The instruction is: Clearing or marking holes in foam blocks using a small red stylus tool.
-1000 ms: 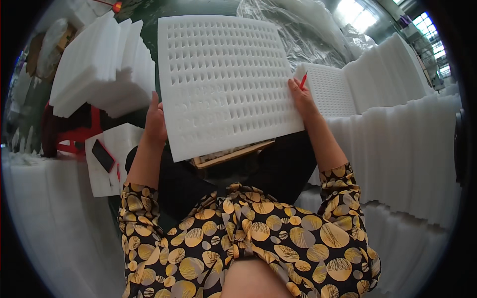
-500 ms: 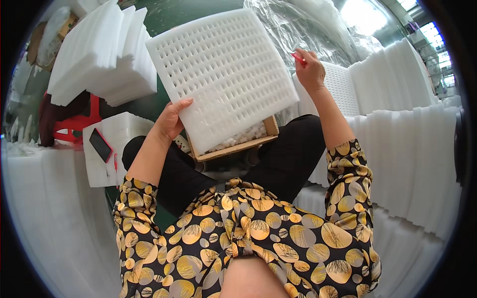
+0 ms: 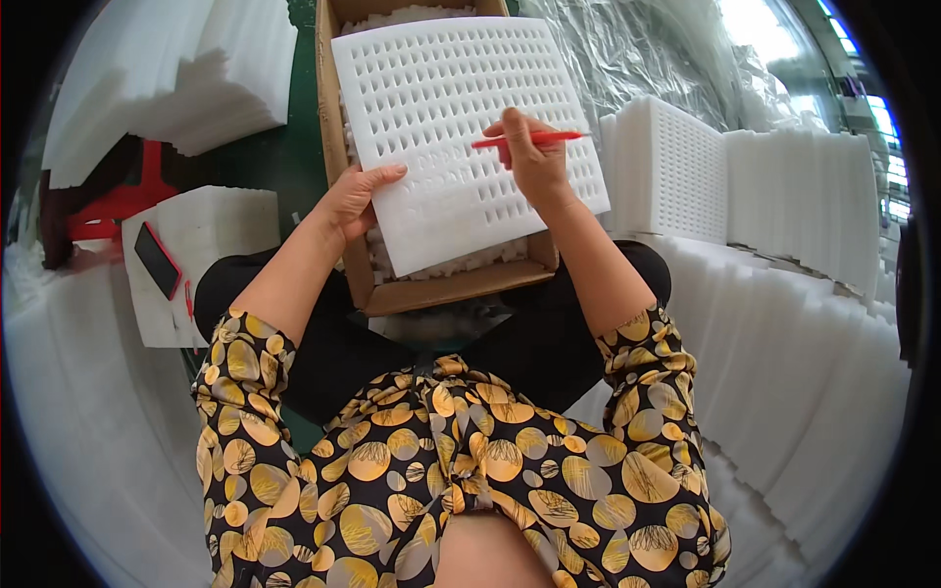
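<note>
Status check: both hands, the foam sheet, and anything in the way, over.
Left hand gripping slotted white foam sheet at its left edge. Right hand holding red pen-like tool over sheet. Sheet above cardboard box. Right hand blocks view of some slots.

Left side: a phone (image 3: 158,261) with dark screen and red edge lies on a white foam block (image 3: 230,230); a slim red object (image 3: 189,299) rests just beside it, type not confirmed. A red frame (image 3: 149,181), partly hidden, shows near a stack of white sheets (image 3: 186,69). Lower right: a long row of white sheets (image 3: 784,363). Upper right: crumpled clear plastic sheeting (image 3: 647,59). Green floor (image 3: 306,88) visible upper left
</note>
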Tool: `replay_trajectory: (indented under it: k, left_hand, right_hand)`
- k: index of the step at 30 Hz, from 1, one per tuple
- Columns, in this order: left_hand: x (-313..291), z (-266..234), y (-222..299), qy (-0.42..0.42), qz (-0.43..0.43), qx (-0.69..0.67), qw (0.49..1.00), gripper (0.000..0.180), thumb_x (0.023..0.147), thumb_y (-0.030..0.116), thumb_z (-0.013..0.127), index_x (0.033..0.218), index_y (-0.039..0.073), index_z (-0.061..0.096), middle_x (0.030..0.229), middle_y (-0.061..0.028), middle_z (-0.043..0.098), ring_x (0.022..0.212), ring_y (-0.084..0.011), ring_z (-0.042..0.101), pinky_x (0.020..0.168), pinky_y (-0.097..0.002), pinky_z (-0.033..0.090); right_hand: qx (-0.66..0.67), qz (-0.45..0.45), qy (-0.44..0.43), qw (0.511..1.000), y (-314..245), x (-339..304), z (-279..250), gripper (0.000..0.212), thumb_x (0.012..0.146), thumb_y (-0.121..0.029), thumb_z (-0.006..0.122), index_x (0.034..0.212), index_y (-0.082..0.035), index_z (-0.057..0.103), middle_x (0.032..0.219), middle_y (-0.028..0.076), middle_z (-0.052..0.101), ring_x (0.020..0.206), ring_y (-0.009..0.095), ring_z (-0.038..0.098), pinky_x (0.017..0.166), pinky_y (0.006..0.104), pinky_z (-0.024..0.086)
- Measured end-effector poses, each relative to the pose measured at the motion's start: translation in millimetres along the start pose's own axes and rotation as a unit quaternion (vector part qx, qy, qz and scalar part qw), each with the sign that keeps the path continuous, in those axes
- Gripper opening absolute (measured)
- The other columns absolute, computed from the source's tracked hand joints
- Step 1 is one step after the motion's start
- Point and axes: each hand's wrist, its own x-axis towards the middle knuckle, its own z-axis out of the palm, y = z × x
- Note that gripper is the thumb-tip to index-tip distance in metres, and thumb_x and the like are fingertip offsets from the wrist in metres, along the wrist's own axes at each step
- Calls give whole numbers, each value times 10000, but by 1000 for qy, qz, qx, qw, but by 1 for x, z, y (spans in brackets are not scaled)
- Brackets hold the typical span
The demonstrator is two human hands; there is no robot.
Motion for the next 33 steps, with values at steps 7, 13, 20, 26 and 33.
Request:
replay_trajectory:
  k: [7, 13, 20, 26, 33]
  left_hand:
    - [-9, 6, -2, -1, -39, -40, 998, 484, 785, 76, 632, 1228, -57, 493, 1104, -211, 620, 940, -264, 632, 872, -356, 485]
    - [-18, 16, -6, 4, 4, -33, 999, 442, 788, 51, 620, 1211, -28, 518, 1079, -194, 629, 920, -258, 634, 850, -346, 496]
    - [-27, 23, -3, 9, 26, -3, 1000, 401, 791, 9, 611, 1183, -26, 537, 1059, -182, 634, 905, -259, 632, 818, -332, 512]
    - [-28, 24, -2, 9, 17, -30, 999, 383, 796, -7, 603, 1173, -22, 541, 1049, -177, 636, 903, -254, 632, 815, -324, 513]
    - [-27, 24, -8, -11, 43, -17, 999, 373, 803, 5, 601, 1173, -8, 549, 1056, -165, 638, 893, -242, 635, 818, -315, 511]
  right_hand:
    - [37, 44, 18, 998, -5, -8, 21, 414, 978, -293, 476, 694, -38, 635, 542, -3, 464, 518, 84, 382, 517, 212, 356]
    - [-113, -47, 43, 992, 3, -16, 25, 400, 965, -234, 481, 615, -49, 538, 541, -5, 457, 518, 90, 383, 513, 222, 357]
    - [-163, -74, 50, 983, 3, -18, 26, 364, 932, -192, 499, 597, -54, 479, 532, 1, 444, 500, 111, 377, 507, 240, 356]
    - [69, 56, 73, 993, -9, -17, 19, 320, 907, -149, 517, 607, -49, 468, 534, 9, 437, 491, 124, 370, 510, 248, 359]
    - [-323, -165, 23, 932, 3, -21, 31, 329, 922, -190, 517, 612, -84, 491, 541, -9, 447, 514, 96, 384, 503, 236, 351]
